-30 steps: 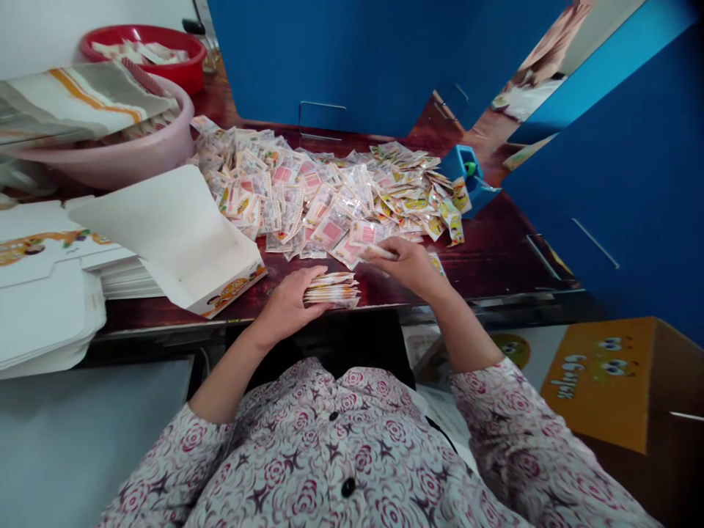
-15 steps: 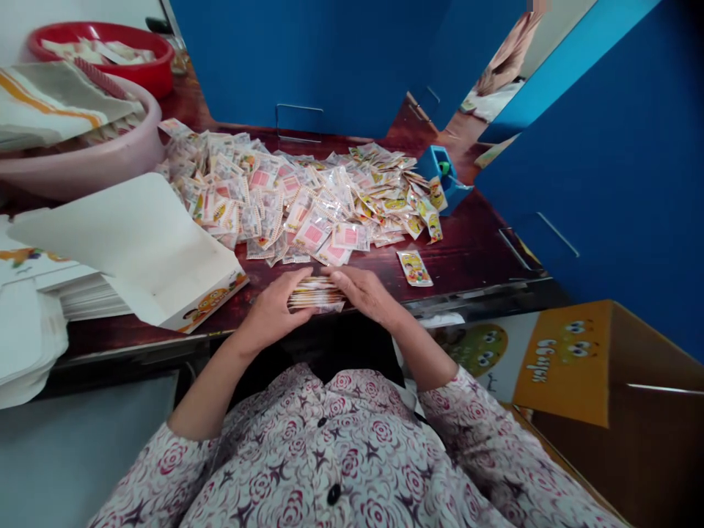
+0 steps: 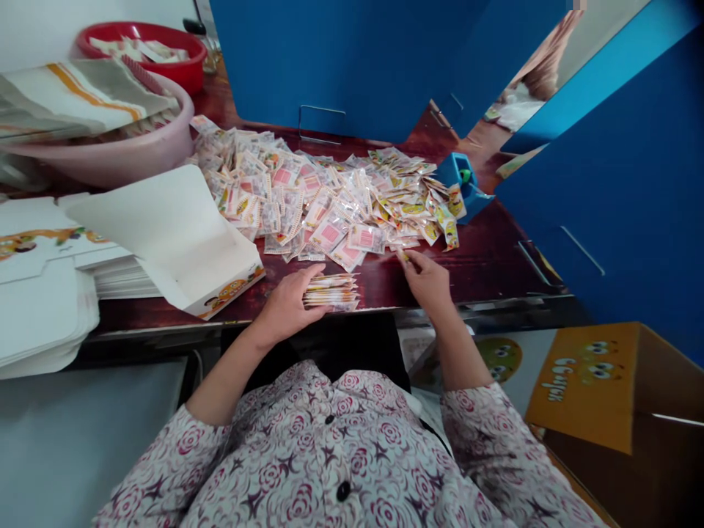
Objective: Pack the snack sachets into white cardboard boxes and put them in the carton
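Note:
My left hand (image 3: 289, 306) is closed round the left end of a stack of small printed sachets (image 3: 333, 291) at the table's front edge. The stack's right end is uncovered. To the right, my right hand (image 3: 427, 284) pinches a single sachet (image 3: 404, 256) between thumb and fingers. Most of that sachet is hidden by the hand. Just beyond both hands spreads a heap of loose sachets (image 3: 324, 205), some with pink panels up and others showing yellow cartoon faces.
An open white carton (image 3: 181, 242) lies left of the heap, beside a stack of flat cartons (image 3: 44, 308). Behind are a pink basin (image 3: 137, 150) and a red basin (image 3: 192, 70). A blue tape dispenser (image 3: 454, 172) stands right. An orange printed box (image 3: 583, 381) is below.
My right hand has left the stack and moved right, closing on the lone sachet that lay on the table. My left hand keeps hold of the stack. The view has shifted slightly.

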Action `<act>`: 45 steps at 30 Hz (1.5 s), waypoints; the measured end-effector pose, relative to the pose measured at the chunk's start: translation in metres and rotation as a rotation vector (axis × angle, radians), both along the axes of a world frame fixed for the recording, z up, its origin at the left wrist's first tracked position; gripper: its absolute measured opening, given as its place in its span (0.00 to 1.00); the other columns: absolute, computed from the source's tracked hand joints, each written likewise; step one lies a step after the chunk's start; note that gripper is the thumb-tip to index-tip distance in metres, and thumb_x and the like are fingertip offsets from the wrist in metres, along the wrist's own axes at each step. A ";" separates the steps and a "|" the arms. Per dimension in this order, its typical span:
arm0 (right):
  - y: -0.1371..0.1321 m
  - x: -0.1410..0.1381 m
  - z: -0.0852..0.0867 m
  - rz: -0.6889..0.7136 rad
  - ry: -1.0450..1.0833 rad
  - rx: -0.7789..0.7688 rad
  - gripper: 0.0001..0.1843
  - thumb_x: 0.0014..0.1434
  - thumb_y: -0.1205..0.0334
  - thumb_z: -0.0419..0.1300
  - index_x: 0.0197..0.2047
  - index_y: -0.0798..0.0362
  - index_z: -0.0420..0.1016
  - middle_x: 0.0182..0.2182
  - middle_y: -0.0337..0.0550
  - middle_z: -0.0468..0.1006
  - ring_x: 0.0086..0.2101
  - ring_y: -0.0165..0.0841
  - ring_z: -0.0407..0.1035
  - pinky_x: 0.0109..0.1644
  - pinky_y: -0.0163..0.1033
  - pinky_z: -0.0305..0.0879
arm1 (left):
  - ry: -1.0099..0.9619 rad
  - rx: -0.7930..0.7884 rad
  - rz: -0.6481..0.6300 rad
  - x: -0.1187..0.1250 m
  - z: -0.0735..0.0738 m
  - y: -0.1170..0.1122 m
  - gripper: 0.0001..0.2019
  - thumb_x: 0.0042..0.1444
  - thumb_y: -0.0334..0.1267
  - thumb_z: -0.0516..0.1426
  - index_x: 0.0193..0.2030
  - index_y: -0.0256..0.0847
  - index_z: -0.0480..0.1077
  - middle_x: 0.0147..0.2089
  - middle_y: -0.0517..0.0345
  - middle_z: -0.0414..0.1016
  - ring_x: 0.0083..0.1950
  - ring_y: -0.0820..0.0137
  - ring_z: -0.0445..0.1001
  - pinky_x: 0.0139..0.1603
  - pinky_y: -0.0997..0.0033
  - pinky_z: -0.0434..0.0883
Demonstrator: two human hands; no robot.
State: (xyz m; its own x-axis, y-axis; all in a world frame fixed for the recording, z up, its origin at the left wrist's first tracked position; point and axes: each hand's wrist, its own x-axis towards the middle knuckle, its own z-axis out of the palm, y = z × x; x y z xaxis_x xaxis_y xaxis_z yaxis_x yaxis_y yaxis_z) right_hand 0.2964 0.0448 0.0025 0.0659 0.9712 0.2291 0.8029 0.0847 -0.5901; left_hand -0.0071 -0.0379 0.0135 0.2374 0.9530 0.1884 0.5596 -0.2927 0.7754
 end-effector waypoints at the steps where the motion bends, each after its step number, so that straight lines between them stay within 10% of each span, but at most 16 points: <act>1: 0.002 -0.015 0.004 0.058 0.146 -0.007 0.21 0.60 0.53 0.58 0.51 0.53 0.81 0.42 0.47 0.85 0.41 0.41 0.77 0.49 0.45 0.72 | 0.002 0.000 -0.002 0.000 0.000 0.000 0.34 0.53 0.41 0.64 0.66 0.43 0.62 0.62 0.45 0.74 0.62 0.54 0.74 0.66 0.48 0.69; 10: -0.021 -0.103 0.041 0.727 0.372 -0.390 0.26 0.66 0.43 0.53 0.51 0.52 0.82 0.46 0.45 0.84 0.48 0.42 0.77 0.55 0.48 0.73 | -0.034 0.096 0.100 0.002 -0.006 0.001 0.45 0.49 0.39 0.67 0.71 0.44 0.51 0.69 0.40 0.63 0.68 0.51 0.66 0.68 0.46 0.67; 14: -0.016 -0.091 0.039 0.714 0.380 -0.375 0.28 0.70 0.43 0.48 0.52 0.53 0.82 0.47 0.46 0.84 0.48 0.42 0.78 0.57 0.49 0.72 | -0.066 0.045 0.065 0.001 -0.004 0.005 0.51 0.47 0.38 0.68 0.74 0.43 0.45 0.71 0.39 0.60 0.70 0.48 0.64 0.70 0.44 0.65; 20: 0.043 -0.066 0.019 0.384 -0.039 0.133 0.21 0.61 0.60 0.60 0.56 0.58 0.78 0.55 0.57 0.78 0.57 0.48 0.70 0.66 0.56 0.61 | -0.058 -0.128 -0.013 0.000 0.003 0.004 0.38 0.51 0.40 0.66 0.69 0.44 0.59 0.65 0.44 0.71 0.64 0.52 0.72 0.66 0.44 0.68; 27: 0.055 -0.057 0.021 0.269 0.005 0.077 0.12 0.56 0.53 0.66 0.36 0.54 0.80 0.34 0.46 0.79 0.36 0.38 0.71 0.43 0.44 0.69 | -0.054 -0.031 0.003 0.001 0.001 0.005 0.29 0.51 0.40 0.67 0.60 0.40 0.67 0.61 0.43 0.73 0.61 0.53 0.73 0.65 0.45 0.69; 31: 0.029 -0.077 0.040 0.531 0.278 -0.039 0.16 0.60 0.47 0.62 0.38 0.51 0.81 0.35 0.42 0.80 0.37 0.34 0.71 0.42 0.39 0.67 | -0.035 0.013 -0.049 0.000 -0.001 0.006 0.26 0.52 0.39 0.67 0.57 0.43 0.68 0.57 0.47 0.74 0.59 0.56 0.74 0.62 0.48 0.71; 35: 0.006 -0.103 0.048 0.836 0.121 -0.196 0.23 0.69 0.47 0.51 0.35 0.53 0.79 0.31 0.43 0.79 0.33 0.32 0.70 0.40 0.37 0.64 | -0.014 0.094 0.048 0.000 -0.006 0.003 0.33 0.51 0.40 0.68 0.63 0.44 0.62 0.61 0.45 0.69 0.63 0.54 0.71 0.65 0.45 0.69; 39: -0.004 -0.107 0.043 0.819 0.059 -0.187 0.30 0.72 0.44 0.45 0.32 0.57 0.77 0.28 0.45 0.78 0.29 0.32 0.68 0.36 0.38 0.63 | -0.037 0.185 0.112 0.000 -0.008 0.004 0.48 0.47 0.41 0.70 0.71 0.44 0.50 0.71 0.39 0.56 0.74 0.47 0.56 0.72 0.40 0.59; 45: 0.024 -0.081 0.028 0.654 0.128 -0.049 0.19 0.69 0.54 0.51 0.51 0.51 0.80 0.47 0.48 0.83 0.48 0.40 0.76 0.54 0.48 0.71 | -0.096 -0.041 -0.063 -0.003 0.000 0.008 0.34 0.52 0.41 0.66 0.66 0.47 0.62 0.65 0.46 0.69 0.66 0.53 0.69 0.68 0.43 0.65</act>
State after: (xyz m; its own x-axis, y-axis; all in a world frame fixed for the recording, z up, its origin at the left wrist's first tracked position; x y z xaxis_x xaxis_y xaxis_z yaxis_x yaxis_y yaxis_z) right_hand 0.2156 0.0688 0.0308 -0.5165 0.8294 0.2129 0.5183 0.5007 -0.6933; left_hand -0.0103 -0.0294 0.0132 0.2798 0.9441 0.1742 0.4635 -0.2917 0.8367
